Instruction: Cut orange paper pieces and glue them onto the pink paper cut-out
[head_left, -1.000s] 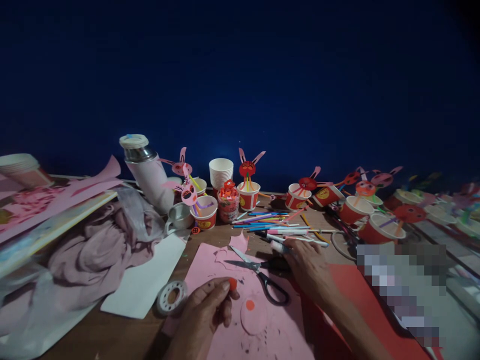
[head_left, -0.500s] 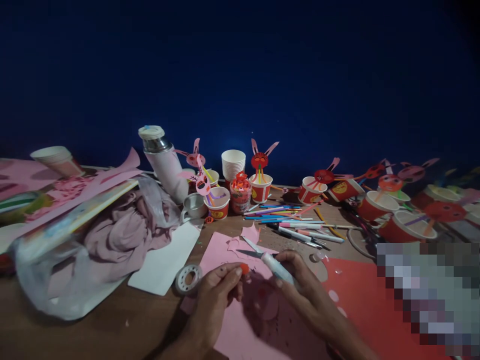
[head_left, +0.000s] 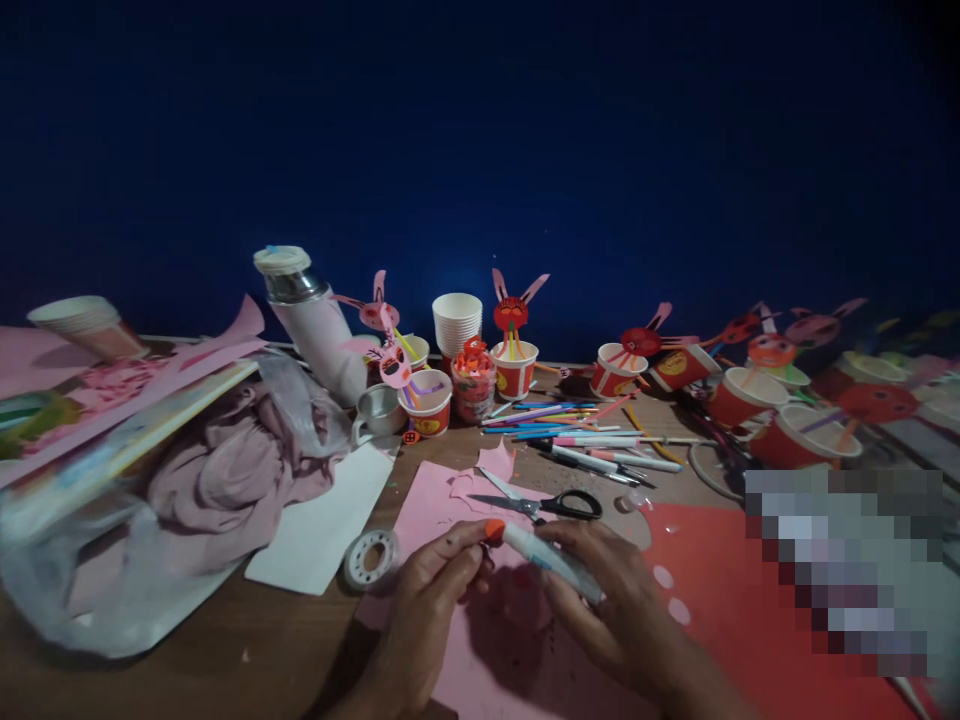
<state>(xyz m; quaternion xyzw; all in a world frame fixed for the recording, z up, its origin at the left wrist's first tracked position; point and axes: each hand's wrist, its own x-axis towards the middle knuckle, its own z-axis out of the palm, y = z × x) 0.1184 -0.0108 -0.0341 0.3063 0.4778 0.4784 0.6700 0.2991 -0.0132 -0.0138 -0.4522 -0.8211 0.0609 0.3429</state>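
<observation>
Pinched between the thumb and fingers of my left hand [head_left: 442,585] is a small red-orange paper piece [head_left: 494,530]. My right hand [head_left: 611,590] is wrapped around a white glue tube [head_left: 551,560] with blue print, its tip at the edge of the red piece. I cannot tell whether they touch. Under both hands spreads a pink paper sheet [head_left: 480,660]. Black-handled scissors [head_left: 574,503] lie with blades apart just beyond my fingers. A white tape roll [head_left: 371,558] rests left of my left hand.
Paper cups with rabbit-like figures, such as one red cup [head_left: 516,378], line the back. Several pens [head_left: 600,440] lie scattered before them. Red paper [head_left: 720,620] is at right. At left are a thermos [head_left: 319,340], a metal mug [head_left: 379,412] and a plastic bag [head_left: 82,600] with cloth.
My right hand has brought the glue tube down and left, its tip now at the red piece. The scissors' handles have come into sight. The view has shifted slightly right.
</observation>
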